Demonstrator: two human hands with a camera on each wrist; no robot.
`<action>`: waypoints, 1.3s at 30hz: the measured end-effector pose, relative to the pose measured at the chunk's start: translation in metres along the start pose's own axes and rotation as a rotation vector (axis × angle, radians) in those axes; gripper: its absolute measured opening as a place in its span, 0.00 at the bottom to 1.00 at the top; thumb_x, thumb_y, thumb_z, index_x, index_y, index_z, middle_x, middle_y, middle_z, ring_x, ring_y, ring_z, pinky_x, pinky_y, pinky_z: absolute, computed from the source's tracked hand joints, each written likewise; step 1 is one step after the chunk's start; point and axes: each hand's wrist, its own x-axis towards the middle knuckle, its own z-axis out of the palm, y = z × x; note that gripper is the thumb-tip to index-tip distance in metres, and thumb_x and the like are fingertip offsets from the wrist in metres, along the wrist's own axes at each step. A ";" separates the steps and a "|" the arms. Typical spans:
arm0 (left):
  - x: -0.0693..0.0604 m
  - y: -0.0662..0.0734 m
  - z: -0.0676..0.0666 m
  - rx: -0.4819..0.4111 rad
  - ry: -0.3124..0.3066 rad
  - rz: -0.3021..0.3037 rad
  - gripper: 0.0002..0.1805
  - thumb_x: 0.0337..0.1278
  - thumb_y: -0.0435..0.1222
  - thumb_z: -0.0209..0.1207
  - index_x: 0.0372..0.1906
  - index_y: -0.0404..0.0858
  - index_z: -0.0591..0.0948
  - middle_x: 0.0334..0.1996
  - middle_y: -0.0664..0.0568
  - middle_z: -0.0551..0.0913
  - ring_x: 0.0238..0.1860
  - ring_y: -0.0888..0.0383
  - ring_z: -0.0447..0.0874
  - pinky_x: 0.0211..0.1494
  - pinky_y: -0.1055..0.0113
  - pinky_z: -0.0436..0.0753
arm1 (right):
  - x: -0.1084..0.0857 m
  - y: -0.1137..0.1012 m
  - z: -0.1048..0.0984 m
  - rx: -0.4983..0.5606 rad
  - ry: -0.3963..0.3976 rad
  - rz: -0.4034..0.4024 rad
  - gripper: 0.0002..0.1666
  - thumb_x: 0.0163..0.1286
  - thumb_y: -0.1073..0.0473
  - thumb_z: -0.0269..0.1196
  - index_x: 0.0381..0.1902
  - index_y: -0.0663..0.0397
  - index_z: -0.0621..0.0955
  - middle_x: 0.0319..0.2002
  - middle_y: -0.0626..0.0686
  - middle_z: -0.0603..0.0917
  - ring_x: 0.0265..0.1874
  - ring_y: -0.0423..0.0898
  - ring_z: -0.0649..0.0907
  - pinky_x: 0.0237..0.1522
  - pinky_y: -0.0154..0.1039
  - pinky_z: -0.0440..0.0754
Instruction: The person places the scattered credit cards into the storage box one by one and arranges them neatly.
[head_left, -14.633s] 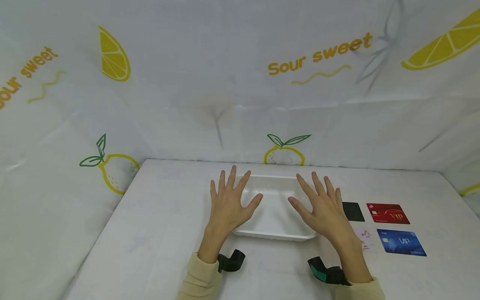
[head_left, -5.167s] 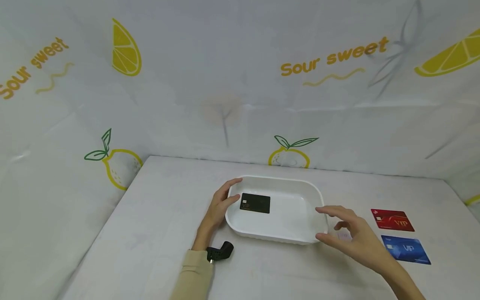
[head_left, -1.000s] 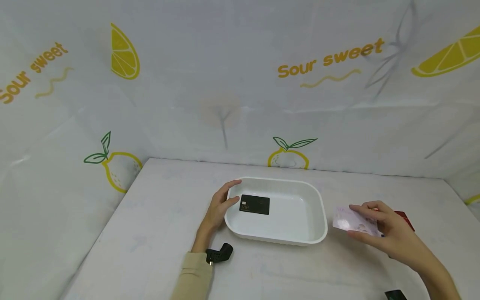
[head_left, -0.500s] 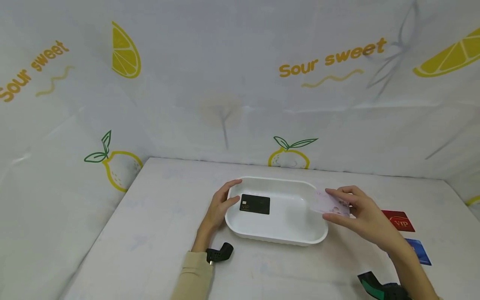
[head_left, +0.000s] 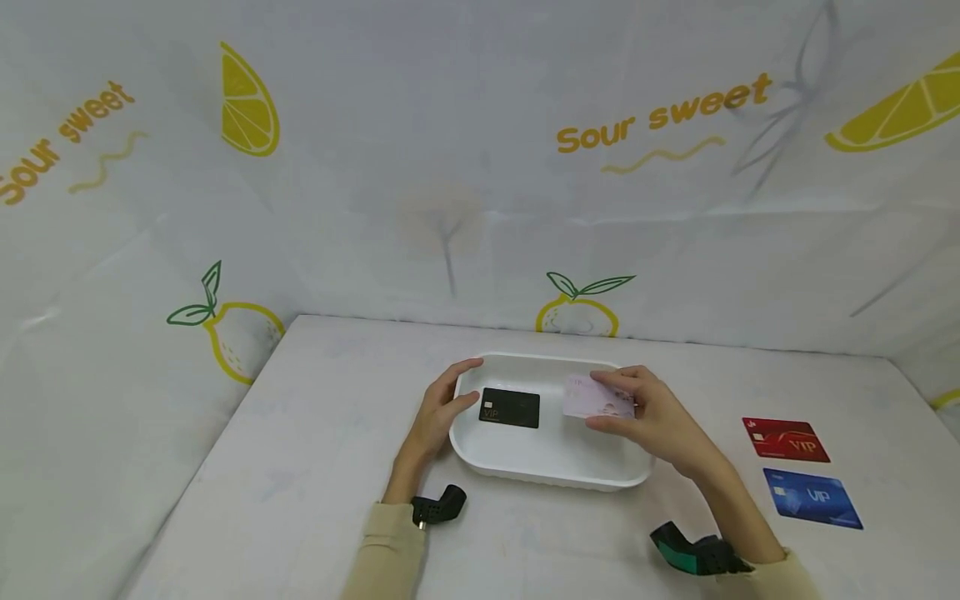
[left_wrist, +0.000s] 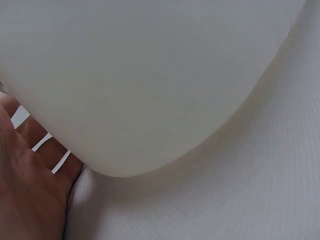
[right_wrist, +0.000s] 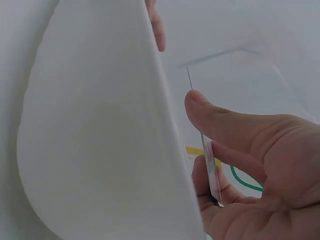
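Note:
A white rectangular plastic tray (head_left: 555, 450) stands on the table, with a black VIP card (head_left: 510, 408) lying flat toward its left end. My left hand (head_left: 433, 421) grips the tray's left rim, thumb over the inside. From the left wrist, the tray's outer wall (left_wrist: 145, 95) fills much of the view beside the fingers (left_wrist: 50, 150). Between thumb and fingers my right hand (head_left: 663, 421) pinches a pale pink card (head_left: 581, 397) above the tray's right half. The right wrist view catches that card (right_wrist: 212, 175) nearly edge-on, behind the tray wall (right_wrist: 100, 125).
Right of the tray, a red VIP card (head_left: 786, 440) lies on the table with a blue VIP card (head_left: 812, 498) in front of it. A white lemon-printed sheet (head_left: 337, 167) hangs behind the table.
The right hand has carried the pink card leftward, from right of the tray to above its inside. The red and blue cards are uncovered again. The left hand and tray hold still.

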 end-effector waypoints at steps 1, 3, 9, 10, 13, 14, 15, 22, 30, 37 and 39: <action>0.000 0.000 0.000 0.000 0.000 0.000 0.27 0.65 0.31 0.55 0.70 0.38 0.74 0.73 0.45 0.73 0.80 0.48 0.62 0.85 0.47 0.54 | 0.002 -0.001 0.003 0.004 -0.001 0.005 0.38 0.61 0.54 0.76 0.67 0.60 0.78 0.56 0.60 0.77 0.52 0.50 0.73 0.44 0.27 0.72; 0.001 -0.001 0.000 0.000 -0.001 0.000 0.27 0.65 0.31 0.54 0.70 0.38 0.74 0.73 0.45 0.73 0.80 0.47 0.62 0.85 0.47 0.56 | 0.005 -0.001 0.009 0.014 -0.002 0.007 0.38 0.60 0.55 0.76 0.66 0.61 0.79 0.56 0.60 0.77 0.51 0.50 0.74 0.44 0.28 0.72; 0.000 -0.001 -0.001 -0.018 -0.008 0.006 0.27 0.65 0.30 0.54 0.70 0.37 0.74 0.73 0.43 0.72 0.79 0.46 0.63 0.83 0.45 0.59 | 0.012 -0.003 0.023 0.048 -0.018 0.026 0.37 0.59 0.58 0.77 0.65 0.63 0.79 0.57 0.61 0.77 0.55 0.53 0.76 0.49 0.28 0.72; 0.000 -0.001 -0.001 -0.019 -0.009 0.006 0.27 0.65 0.30 0.54 0.70 0.37 0.74 0.73 0.43 0.72 0.79 0.45 0.63 0.83 0.45 0.59 | 0.013 -0.003 0.025 0.051 -0.020 0.035 0.37 0.58 0.58 0.77 0.65 0.64 0.79 0.57 0.61 0.77 0.55 0.53 0.75 0.49 0.28 0.72; 0.000 -0.001 -0.001 -0.017 -0.010 0.003 0.27 0.65 0.30 0.54 0.70 0.37 0.74 0.73 0.43 0.72 0.79 0.45 0.64 0.83 0.45 0.60 | 0.015 -0.003 0.030 0.062 -0.025 0.058 0.38 0.57 0.60 0.77 0.64 0.66 0.79 0.56 0.63 0.76 0.56 0.55 0.75 0.50 0.29 0.72; 0.000 -0.001 -0.001 -0.018 -0.010 0.003 0.27 0.65 0.30 0.54 0.70 0.37 0.74 0.73 0.43 0.72 0.78 0.45 0.64 0.83 0.45 0.60 | 0.016 -0.002 0.031 0.058 -0.024 0.062 0.38 0.57 0.61 0.78 0.64 0.66 0.79 0.56 0.63 0.76 0.56 0.55 0.74 0.50 0.29 0.72; 0.000 -0.002 -0.001 -0.017 -0.011 0.002 0.27 0.65 0.30 0.54 0.70 0.37 0.74 0.73 0.43 0.72 0.78 0.45 0.65 0.83 0.45 0.61 | 0.017 -0.001 0.032 0.053 -0.023 0.066 0.38 0.56 0.61 0.78 0.64 0.66 0.79 0.56 0.63 0.75 0.55 0.55 0.74 0.51 0.31 0.72; 0.001 -0.002 -0.001 -0.015 -0.012 -0.004 0.27 0.65 0.30 0.54 0.70 0.38 0.74 0.73 0.44 0.72 0.78 0.46 0.64 0.83 0.47 0.60 | 0.024 0.003 0.040 -0.046 0.008 0.095 0.39 0.52 0.62 0.80 0.61 0.70 0.80 0.53 0.65 0.77 0.52 0.56 0.75 0.50 0.38 0.73; 0.001 -0.002 -0.001 -0.005 -0.010 -0.003 0.27 0.65 0.31 0.55 0.70 0.38 0.74 0.73 0.44 0.73 0.79 0.47 0.64 0.84 0.46 0.59 | 0.027 0.007 0.045 -0.141 -0.007 0.106 0.39 0.50 0.65 0.80 0.59 0.74 0.80 0.51 0.68 0.77 0.49 0.57 0.76 0.53 0.49 0.78; 0.001 -0.002 -0.001 -0.011 -0.018 -0.002 0.28 0.65 0.31 0.54 0.70 0.38 0.74 0.74 0.44 0.72 0.79 0.45 0.64 0.82 0.45 0.62 | 0.028 0.007 0.048 -0.191 -0.043 0.114 0.38 0.52 0.63 0.79 0.61 0.72 0.80 0.51 0.67 0.79 0.48 0.56 0.77 0.53 0.51 0.79; 0.001 -0.002 -0.001 -0.013 -0.020 -0.002 0.28 0.65 0.31 0.54 0.70 0.38 0.74 0.74 0.43 0.72 0.78 0.45 0.64 0.82 0.46 0.63 | 0.029 0.006 0.048 -0.209 -0.046 0.107 0.38 0.53 0.62 0.79 0.61 0.70 0.80 0.51 0.66 0.80 0.47 0.55 0.78 0.52 0.50 0.79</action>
